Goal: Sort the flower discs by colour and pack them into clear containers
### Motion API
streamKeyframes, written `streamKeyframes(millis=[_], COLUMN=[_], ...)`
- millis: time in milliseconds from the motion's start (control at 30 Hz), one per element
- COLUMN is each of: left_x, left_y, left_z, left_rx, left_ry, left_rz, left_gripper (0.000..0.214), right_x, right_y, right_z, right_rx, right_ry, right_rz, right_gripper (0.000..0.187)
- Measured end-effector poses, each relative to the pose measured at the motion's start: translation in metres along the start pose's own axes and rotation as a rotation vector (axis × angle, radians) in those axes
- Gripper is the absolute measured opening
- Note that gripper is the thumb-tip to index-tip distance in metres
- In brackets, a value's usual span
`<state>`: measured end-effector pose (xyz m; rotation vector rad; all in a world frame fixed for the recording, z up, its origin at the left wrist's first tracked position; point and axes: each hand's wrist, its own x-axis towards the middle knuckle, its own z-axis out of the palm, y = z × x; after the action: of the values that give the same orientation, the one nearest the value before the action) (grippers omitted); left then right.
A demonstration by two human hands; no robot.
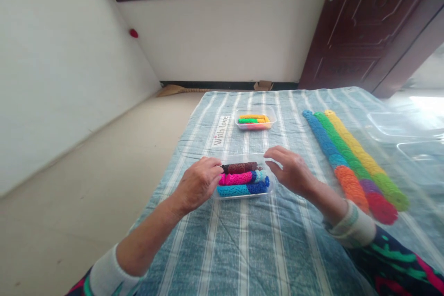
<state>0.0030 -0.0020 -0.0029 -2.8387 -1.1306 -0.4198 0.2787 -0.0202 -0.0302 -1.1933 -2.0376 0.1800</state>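
Note:
A clear plastic container (pixel 244 197) lies in front of me, holding rows of stacked crochet pieces: a brown and black row (pixel 243 167), a pink row (pixel 236 179) with pale and dark blue at its right end, and a light and dark blue row (pixel 239 189). My left hand (pixel 201 184) is at the container's left side, its fingers closed around the black end of the brown row. Over the container's upper right corner hovers my right hand (pixel 290 169), thumb and fingers apart, with nothing visible between them.
Farther back sits a second clear container (pixel 274 115) with yellow, green and pink crochet pieces, beside a "With love" strip (pixel 221 131). Long multicoloured crochet rows (pixel 350 162) lie to the right, near clear containers (pixel 388 127). A striped cloth (pixel 225 245) covers the surface.

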Motion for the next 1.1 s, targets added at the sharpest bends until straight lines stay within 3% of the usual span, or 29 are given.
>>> streamKeyframes(millis=[167,300,467,600,733,800,933,1100], left_x=[-0.001,0.000,0.002,0.001,-0.004,-0.007,-0.010,-0.007], left_y=[0.005,0.006,0.004,0.002,0.002,0.006,0.013,0.006], left_z=[0.006,0.011,0.019,0.020,0.018,0.017,0.019,0.026], left_rx=[0.118,0.058,-0.114,-0.292,-0.573,-0.701,-0.847,-0.714], left_ry=[-0.017,-0.059,-0.078,0.009,0.129,0.145,0.064,0.077], left_rz=[-0.150,-0.267,-0.371,-0.469,-0.723,-0.833,-0.871,-0.857], left_gripper=[0.013,0.016,0.019,0.025,0.054,0.058,0.039,0.027], right_x=[-0.010,-0.018,-0.027,-0.028,-0.027,-0.027,-0.027,-0.022], right_y=[-0.001,0.001,-0.003,-0.010,-0.013,-0.014,-0.019,-0.022], right_z=[-0.001,-0.001,0.006,0.008,0.011,0.016,0.027,0.031], right_rx=[0.027,0.033,0.157,0.272,0.420,0.516,0.603,0.633], right_ry=[0.034,0.054,0.021,-0.074,-0.174,-0.236,-0.270,-0.212], right_rz=[0.031,0.128,0.316,0.499,0.661,0.720,0.766,0.785], right_gripper=[0.016,0.015,0.016,0.037,0.058,0.063,0.053,0.043])
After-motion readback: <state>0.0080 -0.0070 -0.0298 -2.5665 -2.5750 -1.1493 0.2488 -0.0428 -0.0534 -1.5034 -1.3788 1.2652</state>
